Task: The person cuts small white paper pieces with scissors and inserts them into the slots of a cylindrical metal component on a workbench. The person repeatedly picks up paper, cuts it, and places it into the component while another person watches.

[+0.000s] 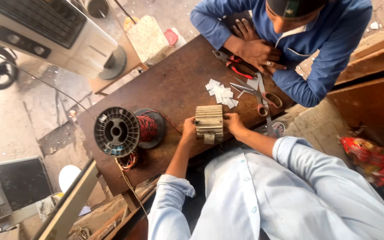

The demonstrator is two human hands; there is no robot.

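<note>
Both hands gripped a ribbed, pale block (209,121) from either side: the left hand (189,129) clasped its left face, the right hand (233,122) its right face, holding it on the brown table (174,80). Just left of the left hand lay a black spool of red wire (127,130). Beyond the right hand sat small white paper pieces (221,93) and scissors (258,95). Farther still, another person's hands (256,53) rested by red-handled pliers (236,66).
</note>
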